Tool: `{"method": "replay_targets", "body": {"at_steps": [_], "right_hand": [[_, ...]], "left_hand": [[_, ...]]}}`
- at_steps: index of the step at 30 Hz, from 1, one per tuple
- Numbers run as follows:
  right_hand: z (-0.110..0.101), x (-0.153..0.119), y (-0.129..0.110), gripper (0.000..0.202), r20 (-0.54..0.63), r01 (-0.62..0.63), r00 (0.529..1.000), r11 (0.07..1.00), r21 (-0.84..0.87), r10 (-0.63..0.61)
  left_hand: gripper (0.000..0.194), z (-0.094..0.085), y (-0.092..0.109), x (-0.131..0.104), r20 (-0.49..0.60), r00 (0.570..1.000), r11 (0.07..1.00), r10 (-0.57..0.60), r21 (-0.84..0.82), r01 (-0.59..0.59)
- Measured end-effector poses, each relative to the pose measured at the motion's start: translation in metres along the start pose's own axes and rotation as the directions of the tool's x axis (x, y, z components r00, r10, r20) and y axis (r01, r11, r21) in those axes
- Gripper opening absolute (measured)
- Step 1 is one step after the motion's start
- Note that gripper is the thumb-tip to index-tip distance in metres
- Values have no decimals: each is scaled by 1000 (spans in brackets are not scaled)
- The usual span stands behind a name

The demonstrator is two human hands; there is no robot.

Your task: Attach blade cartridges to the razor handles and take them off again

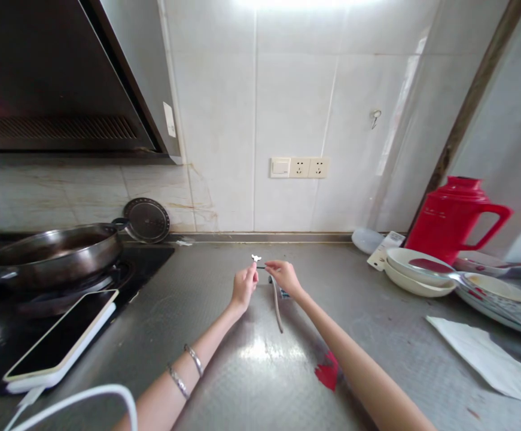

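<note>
One small white piece (255, 258) was pinched in the left hand (243, 287) above the steel countertop (197, 293); the right hand (286, 276), fingertips together, gripped a dark strip (261, 267). A beige cord (277, 308) and red scrap (326, 372) lay near the right forearm (345, 344).

Countertop (188, 299) metal, finely textured; flask (442, 218) glossy plastic; tiles (293, 108) smooth, shiny.
</note>
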State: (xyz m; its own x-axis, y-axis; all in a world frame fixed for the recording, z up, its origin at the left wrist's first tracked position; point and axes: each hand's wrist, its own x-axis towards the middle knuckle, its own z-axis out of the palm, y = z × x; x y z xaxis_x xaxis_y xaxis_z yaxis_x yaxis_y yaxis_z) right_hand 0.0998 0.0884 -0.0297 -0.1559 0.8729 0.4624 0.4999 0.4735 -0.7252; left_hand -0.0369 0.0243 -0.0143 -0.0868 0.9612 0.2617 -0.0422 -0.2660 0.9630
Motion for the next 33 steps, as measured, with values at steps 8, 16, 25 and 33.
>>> {"method": "replay_targets", "body": {"at_steps": [8, 16, 25, 33], "right_hand": [[19, 5, 1, 29, 185, 71, 983, 931, -359, -3], [1, 2, -4, 31, 197, 94, 980, 921, -378, -20], [-34, -35, -38, 26, 145, -60, 974, 818, -572, 173], [-19, -66, -41, 32, 282, -15, 915, 722, -692, 289]], "left_hand": [[48, -5, -3, 5, -43, 998, 999, -39, -29, 37], [48, -4, -3, 4, -20, 999, 999, -33, -35, 32], [47, -4, -5, 4, -13, 999, 999, -33, -18, 33], [46, -3, -6, 2, 2, 1000, 998, 1, -57, -1]]}}
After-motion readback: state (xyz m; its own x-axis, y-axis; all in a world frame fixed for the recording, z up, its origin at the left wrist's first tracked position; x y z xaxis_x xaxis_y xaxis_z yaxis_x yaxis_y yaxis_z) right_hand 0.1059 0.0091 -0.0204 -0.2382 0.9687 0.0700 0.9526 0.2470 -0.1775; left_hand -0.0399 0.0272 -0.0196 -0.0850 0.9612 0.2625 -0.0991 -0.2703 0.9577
